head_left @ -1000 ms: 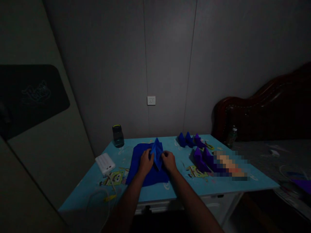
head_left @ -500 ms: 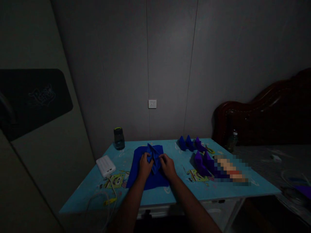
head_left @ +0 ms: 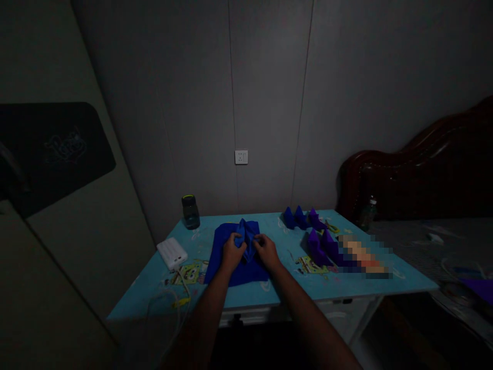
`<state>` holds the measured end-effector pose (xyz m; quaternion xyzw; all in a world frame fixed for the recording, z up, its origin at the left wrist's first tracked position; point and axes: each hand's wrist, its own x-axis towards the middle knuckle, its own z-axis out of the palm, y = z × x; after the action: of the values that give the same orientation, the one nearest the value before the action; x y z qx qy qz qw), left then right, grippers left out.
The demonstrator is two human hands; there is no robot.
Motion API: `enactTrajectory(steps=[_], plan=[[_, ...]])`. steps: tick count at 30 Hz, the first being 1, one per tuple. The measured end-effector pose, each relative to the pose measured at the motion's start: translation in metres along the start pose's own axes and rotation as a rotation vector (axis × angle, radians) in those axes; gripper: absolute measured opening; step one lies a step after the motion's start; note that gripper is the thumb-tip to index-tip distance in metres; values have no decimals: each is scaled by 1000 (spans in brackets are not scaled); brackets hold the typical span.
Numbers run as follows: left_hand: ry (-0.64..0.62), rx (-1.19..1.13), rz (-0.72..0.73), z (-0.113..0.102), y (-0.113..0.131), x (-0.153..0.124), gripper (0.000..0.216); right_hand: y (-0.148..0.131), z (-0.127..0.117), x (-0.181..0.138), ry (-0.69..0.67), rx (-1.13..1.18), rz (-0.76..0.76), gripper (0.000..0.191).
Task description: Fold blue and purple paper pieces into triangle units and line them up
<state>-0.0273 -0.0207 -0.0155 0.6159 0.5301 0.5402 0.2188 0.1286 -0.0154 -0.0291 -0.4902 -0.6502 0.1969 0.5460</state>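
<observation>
A folded blue paper boat (head_left: 248, 246) is held upright between my two hands, its pointed end facing the wall. My left hand (head_left: 233, 253) grips its left side with thumb and fingers. On its right side, my right hand (head_left: 266, 252) pinches the edge. Under both hands lies a stack of flat blue paper (head_left: 219, 262). To the right stand finished-looking folded boats: dark blue ones (head_left: 299, 218) and a purple one (head_left: 316, 221) at the back, with more purple ones (head_left: 316, 249) nearer me.
A light blue table (head_left: 138, 293) with cartoon prints bears everything. At its left are a dark water bottle (head_left: 190, 213) and a white power bank (head_left: 172, 253) with a cable. Yellow-handled scissors (head_left: 332, 227) and a blurred-out item (head_left: 364, 257) lie at the right.
The folded paper has turned more upright and its two sides sit closer together between my hands. The whole view has shifted slightly, with the table appearing higher.
</observation>
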Motion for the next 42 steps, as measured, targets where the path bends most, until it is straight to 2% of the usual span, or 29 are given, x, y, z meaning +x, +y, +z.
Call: enactTrajectory(steps=[9,15,19,24,28,32,36,42], plan=[[-212,-268,-83,-4,-12,4,32,10,0,2,-52,25,50,22],[-399,-492,-151,-14,-20,10,52,15,0,5,-71,52,43,21],[-436,-566,-183,-15,-26,14,54,17,1,8,-90,62,40,24],[-404,-540,-183,-14,-29,14,47,16,2,6,-95,54,49,26],[-350,-412,-156,-10,-28,13,39,12,1,4,-95,38,52,24],[-254,-206,-112,1,-24,15,29,5,-1,3,-97,26,28,24],[-131,-19,-80,15,-17,22,37,0,-4,1,-78,8,-11,28],[9,150,-42,25,-12,21,28,-5,-8,-2,-39,1,-54,27]])
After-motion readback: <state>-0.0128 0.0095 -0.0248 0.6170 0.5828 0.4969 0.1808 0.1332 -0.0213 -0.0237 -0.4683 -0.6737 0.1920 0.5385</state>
